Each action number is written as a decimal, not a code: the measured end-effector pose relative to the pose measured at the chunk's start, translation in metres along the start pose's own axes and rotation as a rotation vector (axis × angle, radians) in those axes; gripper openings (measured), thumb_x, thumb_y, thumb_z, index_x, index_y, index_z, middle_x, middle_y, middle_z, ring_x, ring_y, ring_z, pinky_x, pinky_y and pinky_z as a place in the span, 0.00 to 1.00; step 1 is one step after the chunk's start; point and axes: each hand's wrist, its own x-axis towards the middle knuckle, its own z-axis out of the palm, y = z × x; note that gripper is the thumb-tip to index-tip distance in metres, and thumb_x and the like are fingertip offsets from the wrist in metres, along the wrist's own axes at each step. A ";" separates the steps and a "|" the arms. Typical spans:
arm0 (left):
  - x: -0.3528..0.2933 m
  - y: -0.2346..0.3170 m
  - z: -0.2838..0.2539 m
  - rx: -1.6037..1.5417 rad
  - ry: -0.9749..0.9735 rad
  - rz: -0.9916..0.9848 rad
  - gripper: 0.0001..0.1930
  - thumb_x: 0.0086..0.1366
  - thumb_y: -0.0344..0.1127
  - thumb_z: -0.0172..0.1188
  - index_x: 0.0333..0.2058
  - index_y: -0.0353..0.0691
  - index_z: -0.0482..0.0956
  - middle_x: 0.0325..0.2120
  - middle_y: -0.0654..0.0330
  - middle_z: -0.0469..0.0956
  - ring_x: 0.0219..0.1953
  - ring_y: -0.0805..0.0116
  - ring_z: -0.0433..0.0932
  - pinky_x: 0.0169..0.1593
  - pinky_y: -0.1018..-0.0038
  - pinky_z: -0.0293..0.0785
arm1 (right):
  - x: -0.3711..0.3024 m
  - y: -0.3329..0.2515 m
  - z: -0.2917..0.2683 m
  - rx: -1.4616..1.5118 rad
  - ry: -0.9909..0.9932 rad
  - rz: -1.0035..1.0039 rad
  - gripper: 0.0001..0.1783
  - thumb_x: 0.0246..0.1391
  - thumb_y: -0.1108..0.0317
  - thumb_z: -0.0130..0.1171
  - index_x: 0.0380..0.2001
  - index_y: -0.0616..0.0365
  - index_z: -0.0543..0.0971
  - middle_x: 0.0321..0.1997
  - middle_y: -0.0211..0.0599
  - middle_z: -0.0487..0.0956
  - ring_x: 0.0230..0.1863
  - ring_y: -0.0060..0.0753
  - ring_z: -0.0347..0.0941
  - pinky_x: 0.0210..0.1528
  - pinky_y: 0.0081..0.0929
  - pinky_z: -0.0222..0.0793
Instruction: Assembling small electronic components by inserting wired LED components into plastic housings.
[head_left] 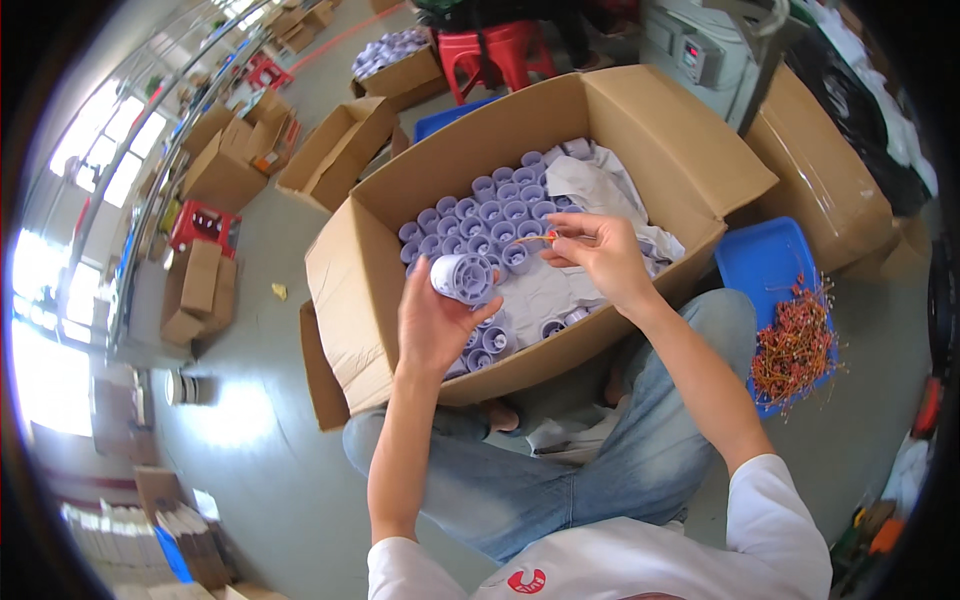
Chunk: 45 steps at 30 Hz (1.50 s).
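My left hand (428,325) is wrapped round a lavender plastic cup-shaped part (463,279), its ribbed hollow side turned up. To its right, my right hand (606,258) pinches a small red piece with thin orange wires (533,239), which point toward the cup and stay apart from it. Both hands are above a large open cardboard box (352,290). Rows of similar lavender cups (478,222) stand inside, next to a crumpled white sheet (560,290) that covers part of the layer.
At my right, a blue tray (762,252) holds a tangled pile of red wired pieces (795,345). A taped carton (820,165) and a grey machine (690,55) stand beyond. Red stools (495,55), an open carton (335,150) and a box of cups (400,75) lie farther off.
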 end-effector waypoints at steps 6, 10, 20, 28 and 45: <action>-0.006 -0.026 -0.007 0.450 0.056 0.232 0.30 0.53 0.23 0.68 0.53 0.42 0.64 0.48 0.50 0.76 0.43 0.56 0.80 0.44 0.61 0.79 | -0.006 0.012 0.013 -0.108 -0.126 0.015 0.13 0.56 0.81 0.59 0.45 0.75 0.80 0.40 0.48 0.83 0.39 0.33 0.83 0.43 0.25 0.81; -0.012 -0.026 0.000 0.756 -0.018 0.130 0.43 0.45 0.27 0.76 0.60 0.37 0.63 0.46 0.54 0.77 0.44 0.66 0.79 0.48 0.69 0.77 | -0.010 0.009 0.017 -0.081 -0.290 0.163 0.13 0.57 0.81 0.59 0.46 0.74 0.79 0.41 0.48 0.83 0.39 0.35 0.83 0.43 0.27 0.82; -0.018 -0.030 0.008 1.338 -0.096 0.677 0.30 0.45 0.32 0.76 0.46 0.37 0.73 0.44 0.56 0.77 0.47 0.67 0.77 0.51 0.72 0.73 | -0.008 0.024 0.017 -0.373 -0.027 -0.188 0.11 0.52 0.83 0.60 0.40 0.70 0.83 0.38 0.38 0.83 0.35 0.26 0.81 0.39 0.22 0.77; -0.012 -0.030 -0.001 1.302 0.004 0.728 0.23 0.47 0.24 0.68 0.45 0.37 0.76 0.40 0.58 0.79 0.43 0.66 0.79 0.51 0.74 0.73 | -0.020 -0.001 0.013 0.003 -0.099 -0.364 0.11 0.56 0.83 0.58 0.43 0.69 0.81 0.40 0.41 0.82 0.35 0.30 0.81 0.40 0.25 0.79; -0.013 -0.031 0.003 1.289 -0.003 0.714 0.24 0.40 0.21 0.64 0.42 0.37 0.76 0.38 0.54 0.78 0.42 0.56 0.79 0.49 0.69 0.74 | -0.030 0.006 0.025 -0.235 -0.181 -0.257 0.13 0.51 0.82 0.63 0.43 0.66 0.82 0.38 0.38 0.81 0.36 0.24 0.80 0.39 0.20 0.77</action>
